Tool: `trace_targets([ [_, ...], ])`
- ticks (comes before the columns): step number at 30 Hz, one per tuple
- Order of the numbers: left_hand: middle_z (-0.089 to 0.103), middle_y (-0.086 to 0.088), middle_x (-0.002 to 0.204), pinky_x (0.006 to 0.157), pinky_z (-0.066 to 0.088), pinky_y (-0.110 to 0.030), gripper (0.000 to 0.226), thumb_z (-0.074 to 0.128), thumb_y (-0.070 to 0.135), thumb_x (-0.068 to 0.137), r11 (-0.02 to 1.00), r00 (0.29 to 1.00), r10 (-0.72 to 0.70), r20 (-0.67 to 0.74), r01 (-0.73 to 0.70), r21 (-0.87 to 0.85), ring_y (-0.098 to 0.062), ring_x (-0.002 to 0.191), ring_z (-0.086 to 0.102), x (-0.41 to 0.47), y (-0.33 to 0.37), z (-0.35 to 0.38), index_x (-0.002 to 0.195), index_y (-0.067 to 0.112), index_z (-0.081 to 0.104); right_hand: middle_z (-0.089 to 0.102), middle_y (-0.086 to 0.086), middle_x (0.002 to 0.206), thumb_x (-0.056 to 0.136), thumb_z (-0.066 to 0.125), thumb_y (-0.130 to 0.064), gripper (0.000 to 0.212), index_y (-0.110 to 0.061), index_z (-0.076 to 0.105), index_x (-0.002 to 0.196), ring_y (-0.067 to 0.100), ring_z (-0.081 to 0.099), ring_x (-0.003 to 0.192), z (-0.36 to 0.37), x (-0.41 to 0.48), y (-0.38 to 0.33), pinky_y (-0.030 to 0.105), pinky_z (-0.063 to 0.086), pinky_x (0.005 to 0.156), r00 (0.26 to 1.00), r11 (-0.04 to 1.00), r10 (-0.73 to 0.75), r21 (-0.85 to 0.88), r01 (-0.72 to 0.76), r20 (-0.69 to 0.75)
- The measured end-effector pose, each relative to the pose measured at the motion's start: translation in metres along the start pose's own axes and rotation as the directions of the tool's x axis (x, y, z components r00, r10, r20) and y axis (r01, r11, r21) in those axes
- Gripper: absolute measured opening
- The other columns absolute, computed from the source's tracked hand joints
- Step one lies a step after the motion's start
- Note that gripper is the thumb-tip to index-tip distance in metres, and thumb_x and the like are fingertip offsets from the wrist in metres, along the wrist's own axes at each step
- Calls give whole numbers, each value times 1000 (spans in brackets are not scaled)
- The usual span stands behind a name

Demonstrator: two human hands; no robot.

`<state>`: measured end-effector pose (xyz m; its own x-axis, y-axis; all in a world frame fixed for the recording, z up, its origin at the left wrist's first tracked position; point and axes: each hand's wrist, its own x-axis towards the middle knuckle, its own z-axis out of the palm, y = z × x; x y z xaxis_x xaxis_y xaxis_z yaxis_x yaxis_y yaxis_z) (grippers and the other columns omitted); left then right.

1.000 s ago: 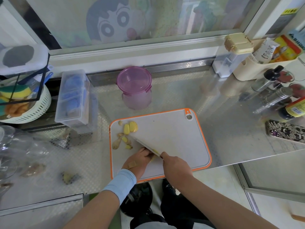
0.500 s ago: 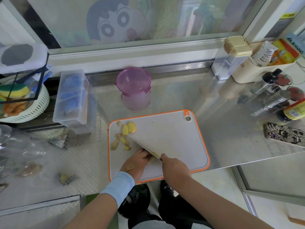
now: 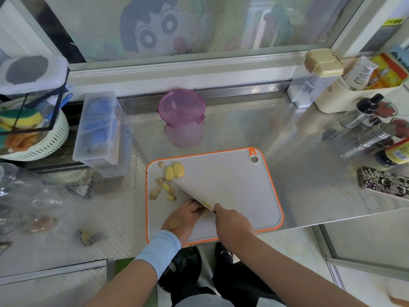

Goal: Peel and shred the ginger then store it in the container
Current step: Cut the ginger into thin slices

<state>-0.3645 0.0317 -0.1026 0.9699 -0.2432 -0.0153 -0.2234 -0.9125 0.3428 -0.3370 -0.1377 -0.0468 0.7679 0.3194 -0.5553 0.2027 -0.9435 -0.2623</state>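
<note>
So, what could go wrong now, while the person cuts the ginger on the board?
1. The left hand holds a small ginger piece right against the knife, which the right hand grips. A slip could cut the fingers.
2. The cutting board lies at the front edge of the counter, so hard pressing might shift it.
3. The loose ginger pieces lie near the blade's tip and might get knocked off the board.
</note>
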Motion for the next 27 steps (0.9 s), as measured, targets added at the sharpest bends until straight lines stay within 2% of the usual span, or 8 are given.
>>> trace_targets([
  [3, 51, 28, 118, 89, 37, -17, 24, 49, 42, 98, 962, 994, -103, 39, 110, -248, 2, 113, 51, 0, 8, -7, 117, 44, 63, 42, 2, 68, 94, 39, -3, 20, -22, 33, 101, 20, 41, 55, 0, 2, -4, 29, 29, 45, 1000, 1000, -5, 6, 5, -9],
  [5, 49, 25, 124, 89, 36, -16, 28, 46, 38, 100, 959, 995, -94, 33, 99, -264, 4, 112, 48, 0, 5, -4, 123, 40, 61, 43, 2, 69, 94, 39, -4, 21, -22, 32, 100, 24, 44, 57, 1, -2, -1, 30, 31, 47, 1000, 1000, 9, 13, -9, -7],
  [8, 56, 13, 126, 91, 47, -23, 40, 29, 23, 102, 933, 980, -173, 93, 194, -303, -5, 114, 46, -2, 5, -12, 124, 28, 62, 45, 2, 71, 93, 41, -3, 24, -23, 30, 99, 21, 42, 56, 2, -13, 8, 29, 29, 45, 1000, 1000, 27, -2, -27, 4],
  [9, 61, 7, 120, 85, 53, -26, 50, 19, 15, 96, 859, 963, -205, 175, 262, -440, -10, 111, 46, -2, 3, -14, 121, 23, 61, 46, 2, 71, 92, 42, -2, 25, -23, 30, 99, 20, 41, 56, 2, -16, 11, 29, 29, 44, 999, 999, 31, -10, -31, 12],
  [11, 65, 2, 114, 77, 56, -25, 52, 19, 11, 88, 907, 983, -152, 104, 180, -381, -13, 108, 46, -3, -1, -9, 118, 21, 60, 46, 2, 72, 90, 43, -1, 28, -23, 29, 99, 19, 41, 56, 3, -18, 14, 30, 31, 45, 999, 999, 33, -25, -32, 22],
  [16, 55, 12, 124, 81, 36, -14, 28, 51, 32, 99, 902, 970, -228, 82, 243, -357, -5, 112, 52, 0, 9, -4, 123, 28, 65, 44, 1, 68, 87, 45, 3, 32, -21, 28, 99, 18, 41, 53, 2, -9, 8, 30, 38, 50, 1000, 998, -1, -64, 2, 18],
  [20, 55, 17, 125, 84, 37, -12, 25, 51, 36, 98, 880, 969, -221, 109, 246, -406, -1, 111, 52, -1, 11, -9, 120, 36, 65, 43, 1, 68, 88, 45, 4, 32, -22, 28, 99, 23, 47, 58, 3, -8, 7, 32, 43, 55, 1000, 998, -7, -62, 8, 11],
  [27, 50, 15, 132, 94, 36, -15, 30, 46, 25, 101, 869, 960, -228, 162, 276, -410, -1, 120, 46, -2, 12, -16, 126, 28, 62, 46, 3, 69, 92, 41, -1, 26, -23, 28, 98, 20, 42, 54, 4, -20, 19, 30, 29, 43, 1000, 999, 0, -38, 1, 14],
])
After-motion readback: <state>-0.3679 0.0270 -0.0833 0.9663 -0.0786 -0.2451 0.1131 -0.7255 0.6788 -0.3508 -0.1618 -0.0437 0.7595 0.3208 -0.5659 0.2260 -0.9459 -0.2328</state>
